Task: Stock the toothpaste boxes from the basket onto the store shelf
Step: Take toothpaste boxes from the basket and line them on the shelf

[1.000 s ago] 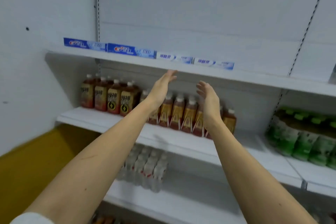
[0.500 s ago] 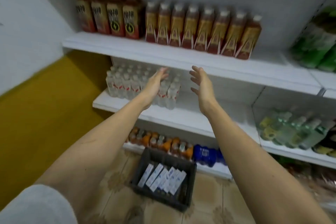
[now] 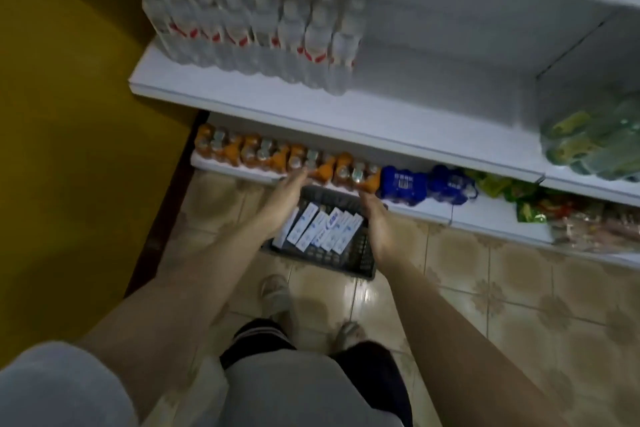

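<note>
While both hands hover empty, boxes [image 3: 320, 227] wait between them in the basket [image 3: 332, 258]. The left hand [image 3: 282, 199] and right hand [image 3: 375, 222] are spread wide; several boxes seem left to shelve.

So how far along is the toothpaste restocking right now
Nothing visibly finished: no toothpaste shows on the shelves in view. In hand: nothing yet; the left hand and right hand reach down, open, over the dark plastic basket on the tiled floor. Left: several white-and-blue toothpaste boxes in the basket.

Both hands — left hand [image 3: 282, 199], right hand [image 3: 375, 218] — lowered from shelf to basket [image 3: 325, 258]
</note>
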A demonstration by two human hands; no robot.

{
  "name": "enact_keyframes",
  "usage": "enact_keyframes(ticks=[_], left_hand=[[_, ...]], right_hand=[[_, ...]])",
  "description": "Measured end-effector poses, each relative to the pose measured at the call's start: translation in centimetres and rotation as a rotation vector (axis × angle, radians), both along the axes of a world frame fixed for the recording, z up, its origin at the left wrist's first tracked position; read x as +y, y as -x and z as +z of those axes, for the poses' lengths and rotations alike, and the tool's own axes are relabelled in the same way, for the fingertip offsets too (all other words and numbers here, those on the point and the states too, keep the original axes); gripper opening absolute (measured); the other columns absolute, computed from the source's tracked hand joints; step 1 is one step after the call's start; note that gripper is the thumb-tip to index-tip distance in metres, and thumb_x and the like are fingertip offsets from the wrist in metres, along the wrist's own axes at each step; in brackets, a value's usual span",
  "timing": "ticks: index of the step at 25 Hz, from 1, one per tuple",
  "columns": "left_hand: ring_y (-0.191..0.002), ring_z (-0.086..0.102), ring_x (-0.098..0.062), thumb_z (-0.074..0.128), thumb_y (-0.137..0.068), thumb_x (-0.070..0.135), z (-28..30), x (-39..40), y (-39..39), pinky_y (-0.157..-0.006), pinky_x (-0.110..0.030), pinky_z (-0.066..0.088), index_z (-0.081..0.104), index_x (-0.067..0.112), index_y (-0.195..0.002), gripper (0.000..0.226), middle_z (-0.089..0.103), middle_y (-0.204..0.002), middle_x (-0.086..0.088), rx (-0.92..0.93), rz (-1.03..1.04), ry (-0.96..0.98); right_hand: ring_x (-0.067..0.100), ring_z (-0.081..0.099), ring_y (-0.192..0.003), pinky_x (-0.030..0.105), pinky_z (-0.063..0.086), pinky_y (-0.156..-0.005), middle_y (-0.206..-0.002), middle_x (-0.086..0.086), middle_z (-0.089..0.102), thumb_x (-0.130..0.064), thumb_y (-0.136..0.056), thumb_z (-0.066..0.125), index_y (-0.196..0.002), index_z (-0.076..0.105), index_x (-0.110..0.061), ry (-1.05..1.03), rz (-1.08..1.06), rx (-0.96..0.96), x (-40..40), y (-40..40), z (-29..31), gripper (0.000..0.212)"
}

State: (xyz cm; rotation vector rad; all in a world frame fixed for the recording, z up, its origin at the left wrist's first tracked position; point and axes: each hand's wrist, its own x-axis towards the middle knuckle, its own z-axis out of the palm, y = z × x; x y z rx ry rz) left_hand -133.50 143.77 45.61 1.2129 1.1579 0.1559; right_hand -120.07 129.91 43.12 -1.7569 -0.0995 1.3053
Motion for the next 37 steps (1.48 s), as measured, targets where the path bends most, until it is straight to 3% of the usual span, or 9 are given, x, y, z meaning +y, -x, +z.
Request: enact_keyframes(ticks=[7, 10, 12, 14, 19, 25, 29, 32, 37], left_hand=[[-0.12, 0.05, -0.016, 0.044, -0.104, 0.028, -16.6, -3.5, -1.1, -0.088, -0.025, 0.038, 0.05, 0.015, -0.138, 0.037, 0.049, -0.14, -0.003, 0.236, -0.076, 0.222], [-0.086, 0.057, -0.017, 0.045, -0.103, 0.011, -26.2, -5.1, -1.4, -0.066, -0.016, 0.046, 0.05, 0.002, -0.134, 0.033, 0.058, -0.105, -0.008, 0.268, 0.041, 0.332], [-0.073, 0.053, -0.016, 0.045, -0.101, 0.003, -34.2, -6.2, -2.4, -0.056, -0.012, 0.043, 0.053, -0.003, -0.126, 0.027, 0.055, -0.087, -0.007, 0.316, 0.062, 0.305], [-0.082, 0.055, -0.018, 0.043, -0.101, 0.001, -42.5, -7.1, -4.1, -0.067, -0.013, 0.044, 0.059, -0.004, -0.112, 0.02, 0.057, -0.09, -0.01, 0.327, 0.011, 0.298], [-0.113, 0.05, -0.011, 0.045, -0.102, 0.016, -57.8, -7.1, -10.0, -0.085, -0.008, 0.039, 0.05, 0.009, -0.137, 0.036, 0.051, -0.132, 0.0, 0.377, -0.117, 0.156], [-0.116, 0.039, -0.006, 0.045, -0.102, 0.011, -64.6, -7.9, -12.1, -0.082, -0.003, 0.035, 0.037, 0.004, -0.145, 0.044, 0.038, -0.133, 0.002, 0.382, -0.152, 0.067], [-0.129, 0.045, -0.024, 0.054, -0.094, 0.015, -66.8, -8.3, -10.8, -0.108, -0.036, 0.042, 0.043, 0.009, -0.142, 0.05, 0.042, -0.142, -0.013, 0.375, -0.259, -0.074], [-0.109, 0.062, -0.026, 0.054, -0.072, 0.041, -67.7, -7.5, -11.1, -0.091, -0.046, 0.055, 0.057, 0.018, -0.128, 0.06, 0.061, -0.122, -0.011, 0.433, -0.17, 0.071], [-0.107, 0.064, -0.023, 0.066, -0.078, 0.022, -66.9, -9.8, -10.4, -0.091, -0.043, 0.056, 0.054, 0.009, -0.129, 0.054, 0.064, -0.123, -0.012, 0.453, -0.165, 0.368]], right_hand=[[0.025, 0.05, -0.124, 0.039, 0.04, -0.106, -0.131, 0.004, 0.056, -0.031, -0.1, 0.049, -0.135, 0.056, -0.014, 0.283, -0.035, 0.116, -3.5, -0.7, -14.1, 0.04], [0.025, 0.054, -0.116, 0.036, 0.046, -0.101, -0.126, 0.006, 0.058, -0.027, -0.1, 0.052, -0.132, 0.057, -0.014, 0.389, -0.029, 0.137, -3.3, -2.3, -25.3, 0.035], [0.019, 0.055, -0.095, 0.013, 0.048, -0.076, -0.113, 0.003, 0.06, -0.023, -0.101, 0.05, -0.123, 0.057, -0.015, 0.408, 0.031, 0.115, -2.5, -4.0, -33.3, 0.025], [0.015, 0.053, -0.079, 0.009, 0.045, -0.058, -0.095, 0.001, 0.06, -0.017, -0.1, 0.047, -0.115, 0.057, -0.013, 0.427, 0.097, 0.085, -1.2, -5.3, -40.5, 0.018], [0.028, 0.062, -0.109, 0.039, 0.052, -0.096, -0.124, 0.01, 0.064, -0.013, -0.092, 0.052, -0.133, 0.055, -0.009, 0.391, 0.122, 0.092, -0.7, -6.3, -55.9, 0.041], [0.028, 0.062, -0.103, 0.04, 0.057, -0.084, -0.127, 0.01, 0.057, -0.024, -0.091, 0.055, -0.138, 0.048, -0.021, 0.488, -0.117, 0.128, 0.2, -7.2, -64.0, 0.048], [0.025, 0.06, -0.104, 0.027, 0.051, -0.065, -0.128, 0.009, 0.055, -0.018, -0.091, 0.056, -0.139, 0.047, -0.017, 0.46, -0.197, 0.192, 0.7, -7.0, -64.9, 0.049], [0.021, 0.062, -0.093, 0.024, 0.05, -0.063, -0.124, 0.009, 0.059, -0.015, -0.093, 0.055, -0.138, 0.045, -0.015, 0.47, -0.24, 0.188, 0.0, -7.6, -64.7, 0.046], [0.021, 0.064, -0.09, 0.023, 0.048, -0.055, -0.118, 0.009, 0.062, -0.013, -0.095, 0.05, -0.136, 0.044, -0.012, 0.558, -0.095, 0.167, -2.9, -7.3, -63.4, 0.042]])
